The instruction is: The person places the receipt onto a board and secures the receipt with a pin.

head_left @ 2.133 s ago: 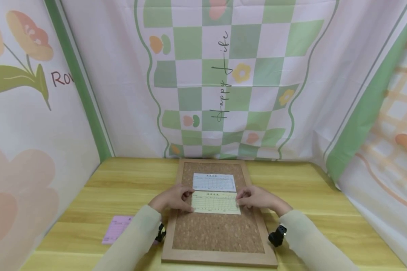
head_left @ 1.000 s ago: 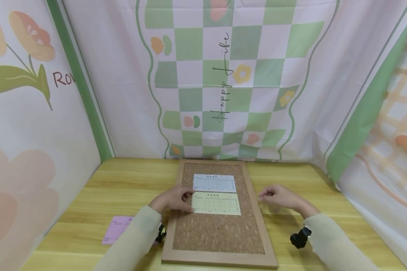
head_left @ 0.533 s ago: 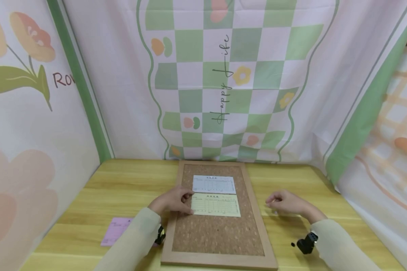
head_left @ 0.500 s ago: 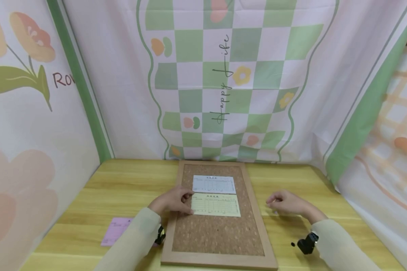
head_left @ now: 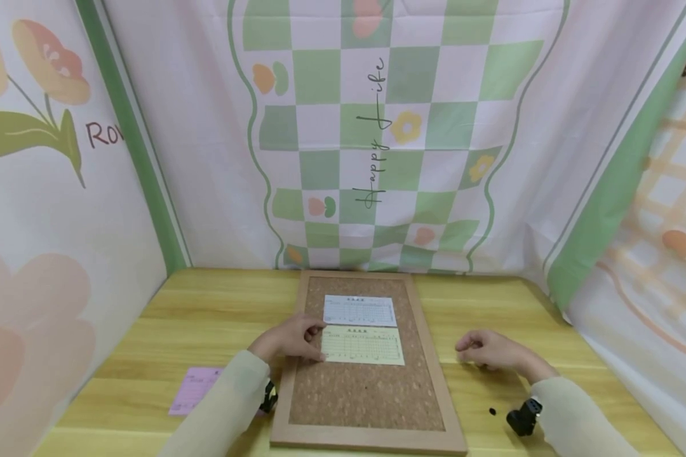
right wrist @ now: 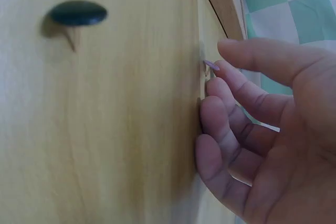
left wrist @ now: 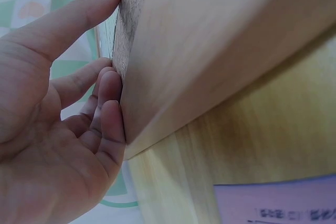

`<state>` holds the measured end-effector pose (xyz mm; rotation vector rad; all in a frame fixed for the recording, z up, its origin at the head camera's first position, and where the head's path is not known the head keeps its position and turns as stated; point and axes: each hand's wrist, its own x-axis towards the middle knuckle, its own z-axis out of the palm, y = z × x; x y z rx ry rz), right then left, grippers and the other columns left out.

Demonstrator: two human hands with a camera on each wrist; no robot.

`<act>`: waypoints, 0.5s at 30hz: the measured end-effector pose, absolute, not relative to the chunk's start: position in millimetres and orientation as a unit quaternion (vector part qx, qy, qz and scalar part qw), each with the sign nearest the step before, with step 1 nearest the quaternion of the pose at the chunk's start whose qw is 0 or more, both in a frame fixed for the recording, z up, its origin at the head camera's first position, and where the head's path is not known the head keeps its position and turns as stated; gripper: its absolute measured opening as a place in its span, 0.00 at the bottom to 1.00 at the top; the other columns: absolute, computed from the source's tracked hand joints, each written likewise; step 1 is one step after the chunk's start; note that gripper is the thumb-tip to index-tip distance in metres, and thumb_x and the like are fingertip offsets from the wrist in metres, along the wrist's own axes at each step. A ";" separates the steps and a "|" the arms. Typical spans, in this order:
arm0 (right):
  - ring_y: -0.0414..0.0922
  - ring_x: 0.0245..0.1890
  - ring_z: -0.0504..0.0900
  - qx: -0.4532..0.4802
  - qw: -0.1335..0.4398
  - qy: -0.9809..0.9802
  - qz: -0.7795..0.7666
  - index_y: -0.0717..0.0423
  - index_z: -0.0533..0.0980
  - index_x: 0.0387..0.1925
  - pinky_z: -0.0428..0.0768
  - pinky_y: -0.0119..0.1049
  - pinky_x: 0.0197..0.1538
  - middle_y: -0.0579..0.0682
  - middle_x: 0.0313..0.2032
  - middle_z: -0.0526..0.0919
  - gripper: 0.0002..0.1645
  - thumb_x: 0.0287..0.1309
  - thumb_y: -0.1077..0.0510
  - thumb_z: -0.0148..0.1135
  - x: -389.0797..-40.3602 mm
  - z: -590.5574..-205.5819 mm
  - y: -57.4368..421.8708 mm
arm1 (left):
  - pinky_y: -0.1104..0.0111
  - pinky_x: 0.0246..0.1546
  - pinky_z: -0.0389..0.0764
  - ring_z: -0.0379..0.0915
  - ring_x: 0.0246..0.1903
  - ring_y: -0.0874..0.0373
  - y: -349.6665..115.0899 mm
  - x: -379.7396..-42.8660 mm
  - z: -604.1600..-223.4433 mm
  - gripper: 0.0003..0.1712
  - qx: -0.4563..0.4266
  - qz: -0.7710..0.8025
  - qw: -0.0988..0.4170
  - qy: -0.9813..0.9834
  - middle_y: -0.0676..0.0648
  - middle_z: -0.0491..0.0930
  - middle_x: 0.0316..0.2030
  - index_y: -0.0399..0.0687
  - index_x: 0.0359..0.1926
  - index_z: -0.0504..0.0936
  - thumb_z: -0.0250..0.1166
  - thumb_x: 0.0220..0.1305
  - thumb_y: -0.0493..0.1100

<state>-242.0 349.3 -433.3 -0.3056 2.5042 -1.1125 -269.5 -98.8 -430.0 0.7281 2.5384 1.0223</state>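
My left hand [head_left: 291,337] rests at the left edge of a pale yellow printed slip [head_left: 363,346], thumb and index fingertips at its corners. The slip lies on a wood-framed cork board [head_left: 368,397], just below a pale blue slip [head_left: 360,310]. In the left wrist view, the curled lower fingers [left wrist: 111,121] touch the board's frame. Right of the board, my right hand [head_left: 494,350] is low over the table, its lower fingers resting on the wood. A small pale purple thumbtack [right wrist: 211,65] is right at its index fingertip, with the thumb apart from it.
A dark thumbtack [right wrist: 79,13] lies point down-slanted on the table near the right wrist. A pink slip [head_left: 194,390] lies left of the board, partly behind the left sleeve [head_left: 223,403]. Patterned curtains [head_left: 377,127] stand behind and at both sides of the wooden table [head_left: 228,298].
My right hand has let go of the yellow slip's right edge and moved right, off the board, to the table. My left hand has stayed at the slip's left edge.
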 end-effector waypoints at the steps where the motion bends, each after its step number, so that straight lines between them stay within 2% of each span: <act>1: 0.42 0.24 0.69 -0.109 0.189 0.891 -0.399 0.67 0.76 0.49 0.70 0.32 0.25 0.50 0.27 0.74 0.18 0.67 0.56 0.63 -241.5 -433.5 349.3 | 0.60 0.40 0.70 0.65 0.40 0.53 -98.9 -269.6 -430.1 0.39 0.255 0.356 0.154 0.886 0.45 0.73 0.42 0.32 0.66 0.72 0.77 0.56 0.40; 8: 0.45 0.28 0.73 -0.108 0.177 0.891 -0.403 0.71 0.76 0.48 0.76 0.35 0.29 0.52 0.28 0.76 0.16 0.66 0.61 0.62 -239.6 -432.5 348.9 | 0.60 0.39 0.70 0.65 0.39 0.53 -99.2 -269.8 -430.4 0.38 0.259 0.352 0.150 0.887 0.45 0.73 0.40 0.32 0.65 0.73 0.77 0.57 0.41; 15: 0.46 0.30 0.74 -0.101 0.171 0.900 -0.388 0.69 0.78 0.46 0.77 0.36 0.31 0.51 0.29 0.77 0.14 0.65 0.62 0.62 -237.9 -429.9 347.9 | 0.60 0.40 0.70 0.65 0.39 0.54 -99.4 -269.6 -430.6 0.39 0.259 0.351 0.153 0.887 0.45 0.72 0.41 0.32 0.66 0.72 0.77 0.57 0.41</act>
